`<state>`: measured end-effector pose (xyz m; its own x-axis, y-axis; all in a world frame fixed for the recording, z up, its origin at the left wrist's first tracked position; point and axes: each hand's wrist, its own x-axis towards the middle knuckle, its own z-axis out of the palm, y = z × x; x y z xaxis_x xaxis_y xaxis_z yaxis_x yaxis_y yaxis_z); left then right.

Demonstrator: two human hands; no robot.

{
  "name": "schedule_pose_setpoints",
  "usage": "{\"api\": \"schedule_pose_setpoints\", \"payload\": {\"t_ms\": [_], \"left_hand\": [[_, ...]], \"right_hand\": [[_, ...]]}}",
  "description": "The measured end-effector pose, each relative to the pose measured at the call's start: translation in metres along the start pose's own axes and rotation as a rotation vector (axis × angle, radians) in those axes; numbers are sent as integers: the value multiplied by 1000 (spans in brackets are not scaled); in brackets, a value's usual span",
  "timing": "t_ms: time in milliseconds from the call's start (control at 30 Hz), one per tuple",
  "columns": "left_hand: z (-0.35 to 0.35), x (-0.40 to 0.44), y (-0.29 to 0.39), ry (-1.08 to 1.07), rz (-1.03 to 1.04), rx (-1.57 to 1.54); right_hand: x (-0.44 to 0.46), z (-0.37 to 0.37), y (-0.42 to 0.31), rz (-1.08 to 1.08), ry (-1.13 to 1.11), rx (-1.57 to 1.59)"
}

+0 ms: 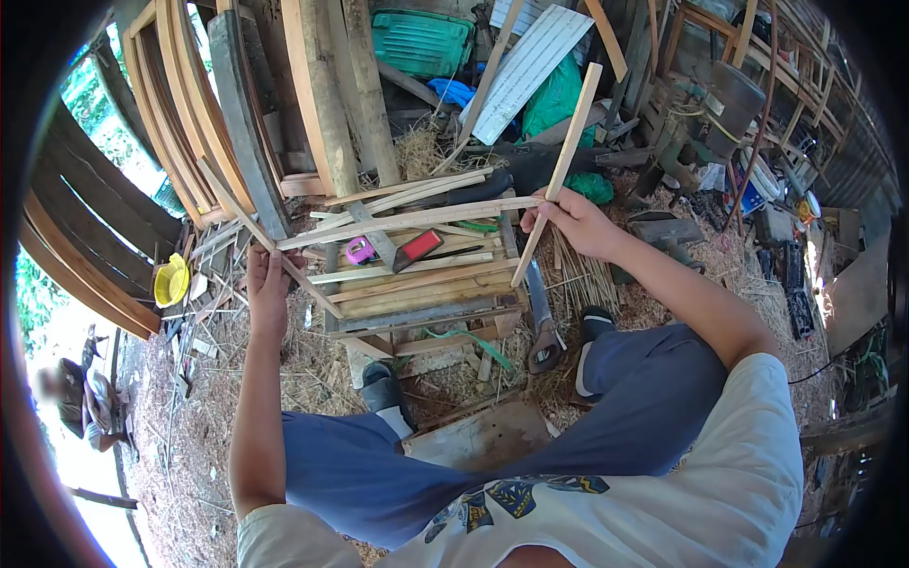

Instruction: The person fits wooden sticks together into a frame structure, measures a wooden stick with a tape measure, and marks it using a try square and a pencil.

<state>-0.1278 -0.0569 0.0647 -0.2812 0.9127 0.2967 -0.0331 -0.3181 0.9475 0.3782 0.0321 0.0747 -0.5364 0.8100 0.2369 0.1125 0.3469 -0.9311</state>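
A long thin wooden strip (407, 220) spans between my two hands above a low wooden bench (426, 310). At its left end my left hand (267, 292) pinches it where it meets a slanting cross strip (225, 196). My right hand (570, 225) closes round its other end, where a longer cross strip (571, 142) slants up and away. Whether the strips are joined is hidden by the fingers. On the bench beneath lie a pink tape measure (360, 250), a red-and-black block-shaped item (418, 247), a flat grey metal piece (375, 235) and several loose strips.
A handsaw (540, 308) leans by the bench's right side, near my right foot (595, 327). Wood shavings cover the ground. A yellow bowl (171, 281) sits at the left, below wooden frames (180, 104). A green crate (421, 43) stands behind; a person (90, 402) is far left.
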Motion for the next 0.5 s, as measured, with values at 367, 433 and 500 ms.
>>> {"api": "schedule_pose_setpoints", "payload": {"t_ms": [367, 433, 500], "left_hand": [[-9, 4, -1, -14, 28, -20], [-8, 4, 1, -27, 33, -6], [-8, 3, 4, -26, 37, 13]], "right_hand": [[-2, 1, -4, -39, -16, -27], [-3, -1, -3, -43, -22, -41], [-3, -1, -4, -32, -21, -45]]}}
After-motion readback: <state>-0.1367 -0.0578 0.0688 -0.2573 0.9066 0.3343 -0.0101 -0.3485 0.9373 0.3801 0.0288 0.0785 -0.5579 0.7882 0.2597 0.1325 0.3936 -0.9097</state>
